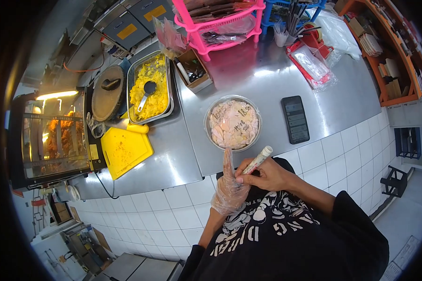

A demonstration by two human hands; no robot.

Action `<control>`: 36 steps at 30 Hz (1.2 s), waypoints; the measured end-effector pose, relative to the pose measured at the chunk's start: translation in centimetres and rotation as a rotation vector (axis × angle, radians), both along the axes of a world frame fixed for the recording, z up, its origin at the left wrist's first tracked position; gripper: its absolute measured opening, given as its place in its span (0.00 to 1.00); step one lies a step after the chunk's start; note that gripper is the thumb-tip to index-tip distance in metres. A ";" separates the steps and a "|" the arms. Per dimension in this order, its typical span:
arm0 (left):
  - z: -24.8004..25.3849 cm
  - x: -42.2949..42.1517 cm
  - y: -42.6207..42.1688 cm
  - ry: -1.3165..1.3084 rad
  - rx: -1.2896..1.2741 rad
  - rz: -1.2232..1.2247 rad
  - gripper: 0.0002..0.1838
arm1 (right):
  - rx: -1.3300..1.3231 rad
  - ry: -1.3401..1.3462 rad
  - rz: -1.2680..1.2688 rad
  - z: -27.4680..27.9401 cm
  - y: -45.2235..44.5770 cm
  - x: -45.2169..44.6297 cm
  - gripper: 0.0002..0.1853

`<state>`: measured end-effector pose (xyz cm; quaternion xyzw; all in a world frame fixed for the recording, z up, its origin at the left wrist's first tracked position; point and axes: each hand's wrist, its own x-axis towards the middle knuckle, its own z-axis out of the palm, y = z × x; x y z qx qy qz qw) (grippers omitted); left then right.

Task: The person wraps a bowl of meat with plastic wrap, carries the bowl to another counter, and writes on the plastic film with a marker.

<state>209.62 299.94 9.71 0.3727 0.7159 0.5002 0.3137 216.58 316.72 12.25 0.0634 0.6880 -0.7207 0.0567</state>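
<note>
A round clear tub [233, 123] filled with pale pink pieces, like raw meat, sits on the steel counter. Dark handwriting runs across its top. My left hand [230, 189], in a clear plastic glove, is just below the tub, seen edge-on. Its fingers stretch up to the tub's near rim; I cannot tell whether they touch it. Close beside it, my bare right hand [267, 175] grips a pale marker [257, 160] with printing on its barrel. The marker's lower end points at the gloved hand and is partly hidden by the fingers.
A black phone [295, 120] lies right of the tub. Leftward are a metal tray [170, 89] of yellow food with a scoop, a yellow cutting board [126, 150], a knife and a lit display case [56, 136]. A pink rack [220, 28] and cardboard box [192, 70] stand behind.
</note>
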 end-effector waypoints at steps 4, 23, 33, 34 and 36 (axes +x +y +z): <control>1.0 -0.4 0.8 -0.056 0.034 0.030 0.49 | -0.001 0.121 -0.032 -0.2 -0.1 -0.5 0.13; -2.5 -3.3 -3.6 -0.348 -0.059 0.522 0.41 | 0.108 -0.157 -0.462 -4.2 12.2 -13.2 0.16; -6.7 -2.2 -3.5 -0.392 -0.128 0.584 0.33 | 0.506 -0.237 0.037 -4.5 10.1 -28.6 0.28; -6.5 -2.1 -3.1 -0.432 -0.133 0.611 0.34 | 0.551 -0.231 -0.059 -4.1 10.1 -28.6 0.28; -6.6 -2.0 -2.1 -0.540 -0.066 0.734 0.40 | 0.638 -0.237 -0.242 -3.4 9.9 -27.4 0.28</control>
